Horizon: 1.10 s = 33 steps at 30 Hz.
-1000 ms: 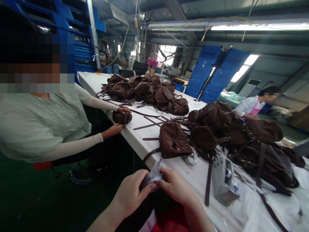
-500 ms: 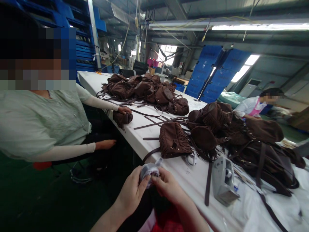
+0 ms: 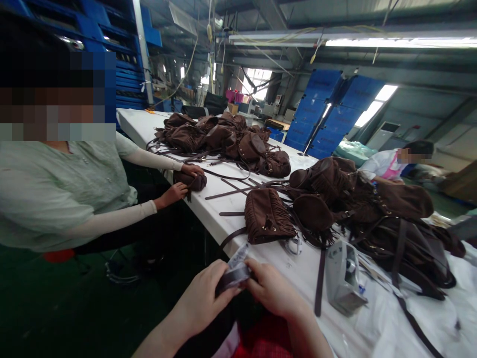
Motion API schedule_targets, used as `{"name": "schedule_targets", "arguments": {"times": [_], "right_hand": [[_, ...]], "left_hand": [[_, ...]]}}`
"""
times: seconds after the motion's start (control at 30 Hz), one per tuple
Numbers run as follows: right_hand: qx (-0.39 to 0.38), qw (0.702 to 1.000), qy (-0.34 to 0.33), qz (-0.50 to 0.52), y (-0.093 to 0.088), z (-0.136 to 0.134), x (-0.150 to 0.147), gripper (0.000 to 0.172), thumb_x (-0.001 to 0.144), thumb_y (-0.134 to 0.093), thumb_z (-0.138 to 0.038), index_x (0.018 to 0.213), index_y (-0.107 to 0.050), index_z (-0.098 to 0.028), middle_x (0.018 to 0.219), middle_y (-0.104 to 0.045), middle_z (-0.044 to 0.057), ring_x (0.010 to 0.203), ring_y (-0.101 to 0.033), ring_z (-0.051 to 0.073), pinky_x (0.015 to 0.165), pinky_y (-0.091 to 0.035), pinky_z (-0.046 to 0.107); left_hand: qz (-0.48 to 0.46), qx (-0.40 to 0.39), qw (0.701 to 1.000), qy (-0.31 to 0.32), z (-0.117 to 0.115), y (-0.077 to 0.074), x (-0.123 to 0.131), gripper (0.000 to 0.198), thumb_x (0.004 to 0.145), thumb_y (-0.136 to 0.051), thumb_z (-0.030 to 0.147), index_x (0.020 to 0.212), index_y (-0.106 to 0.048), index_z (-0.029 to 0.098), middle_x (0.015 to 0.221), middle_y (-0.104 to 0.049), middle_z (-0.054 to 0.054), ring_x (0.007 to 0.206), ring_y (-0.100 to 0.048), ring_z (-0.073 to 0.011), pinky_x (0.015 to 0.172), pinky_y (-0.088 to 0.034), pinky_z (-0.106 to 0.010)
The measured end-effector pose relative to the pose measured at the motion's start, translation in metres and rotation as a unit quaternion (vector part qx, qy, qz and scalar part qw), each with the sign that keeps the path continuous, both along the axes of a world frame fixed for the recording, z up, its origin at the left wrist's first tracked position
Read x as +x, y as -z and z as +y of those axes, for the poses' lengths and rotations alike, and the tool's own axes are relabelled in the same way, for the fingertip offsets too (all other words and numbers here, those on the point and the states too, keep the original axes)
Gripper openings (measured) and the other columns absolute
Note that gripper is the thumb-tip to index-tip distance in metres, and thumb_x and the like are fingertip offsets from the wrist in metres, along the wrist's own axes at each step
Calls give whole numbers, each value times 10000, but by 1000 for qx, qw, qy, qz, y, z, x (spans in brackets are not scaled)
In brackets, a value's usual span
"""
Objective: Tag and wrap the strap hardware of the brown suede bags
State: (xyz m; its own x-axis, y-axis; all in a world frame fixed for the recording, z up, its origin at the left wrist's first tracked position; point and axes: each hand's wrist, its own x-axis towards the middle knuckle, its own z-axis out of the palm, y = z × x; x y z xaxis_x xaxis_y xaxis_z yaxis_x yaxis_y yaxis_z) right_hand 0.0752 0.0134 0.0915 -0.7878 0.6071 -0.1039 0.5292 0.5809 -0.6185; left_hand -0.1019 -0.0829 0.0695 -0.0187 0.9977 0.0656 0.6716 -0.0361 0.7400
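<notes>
Low in front of me, off the table's near edge, a dark rolled strap [image 3: 238, 274] with clear plastic wrap around it is between my hands. My left hand [image 3: 206, 291] grips its left side, thumb below and fingers above. On its right side, my right hand [image 3: 266, 286] pinches it with bent fingers. Just beyond, a brown fringed bag [image 3: 267, 215] lies on the white table [image 3: 208, 211], its strap hanging toward the edge. A small clear plastic piece [image 3: 294, 244] is beside the bag.
A grey tape dispenser [image 3: 343, 281] stands at the right. Brown bags are heaped at the table's middle [image 3: 223, 139] and right [image 3: 404, 199]. At the left, a person [image 3: 74, 199] handles a small brown bag [image 3: 196, 182]. Another person [image 3: 387, 164] bends at the far right.
The wrapped item has turned between my hands, showing its dark band and an upright plastic end. The left person's lower hand has risen from beside the table onto the small bag.
</notes>
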Motion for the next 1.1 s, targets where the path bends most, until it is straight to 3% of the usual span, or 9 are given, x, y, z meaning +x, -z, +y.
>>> {"name": "schedule_targets", "arguments": {"times": [0.23, 0.33, 0.47, 0.57, 0.7, 0.83, 0.9, 0.97, 1.1], "right_hand": [[-166, 975, 45, 143, 10, 9, 7, 99, 891, -503, -216, 972, -560, -205, 653, -552, -41, 540, -512, 103, 517, -338, 203], [-234, 953, 56, 184, 23, 12, 5, 168, 918, -518, -329, 1021, -553, -200, 628, -519, -52, 490, -464, 87, 471, -318, 189], [-268, 941, 74, 195, 34, 13, -2, 219, 921, -491, -364, 1053, -538, -195, 622, -512, -56, 445, -439, 85, 419, -288, 185], [-168, 969, 86, 162, 29, 9, -2, 289, 872, -536, -299, 1142, -565, -199, 659, -575, -33, 503, -508, 115, 469, -335, 210], [72, 994, 63, 49, 8, -3, 1, 602, 790, -614, -219, 1378, -499, -278, 779, -709, 16, 648, -625, 185, 599, -371, 267], [144, 989, 19, -36, -2, -7, 0, 419, 784, -557, -163, 1180, -644, -271, 904, -758, 57, 754, -688, 223, 647, -368, 291], [152, 987, 25, -53, 2, -3, 1, 332, 790, -544, -152, 1078, -668, -260, 868, -761, 50, 743, -694, 223, 634, -356, 288], [157, 986, 37, -45, 10, 3, 6, 322, 808, -537, -149, 1088, -655, -257, 862, -761, 44, 738, -695, 219, 624, -351, 281], [164, 984, 70, 14, 33, 12, 23, 360, 818, -533, -119, 1151, -617, -227, 881, -753, 46, 750, -690, 208, 632, -371, 265]], "left_hand": [[-86, 65, 994, -9, 4, 4, -2, 237, 893, -581, 381, 1059, -568, 213, 1007, -644, -50, 923, -618, -216, 841, -485, -341], [-104, 69, 992, -20, 6, 12, -1, 256, 908, -566, 348, 1128, -544, 217, 1083, -648, -64, 1006, -616, -229, 911, -476, -369], [-107, 74, 991, -34, 9, 23, 0, 161, 955, -475, 317, 1057, -542, 211, 994, -657, -57, 920, -638, -215, 851, -507, -365], [-46, 60, 996, -42, 11, 27, 1, 149, 962, -451, 309, 971, -549, 197, 925, -660, -62, 867, -649, -227, 799, -534, -383], [105, 79, 990, -46, 13, 32, 6, 157, 890, -510, 174, 1029, -583, 163, 1042, -688, -116, 1031, -647, -286, 960, -504, -496], [162, 87, 983, -2, 14, 28, 14, 263, 841, -510, 85, 1071, -612, 162, 1065, -702, -101, 1058, -653, -262, 1075, -433, -507], [130, 82, 988, 1, 13, 24, 16, 237, 832, -563, 131, 1054, -623, 184, 1066, -706, -92, 1059, -653, -267, 1063, -447, -499], [54, 89, 995, -11, 10, 21, 14, 340, 811, -634, 214, 1148, -596, 212, 1175, -679, -97, 1125, -625, -281, 1051, -459, -488], [-178, 59, 975, -117, 12, 32, 5, 474, 890, -538, 473, 1281, -512, 206, 1319, -596, -144, 1196, -591, -278, 1011, -478, -443]]}}
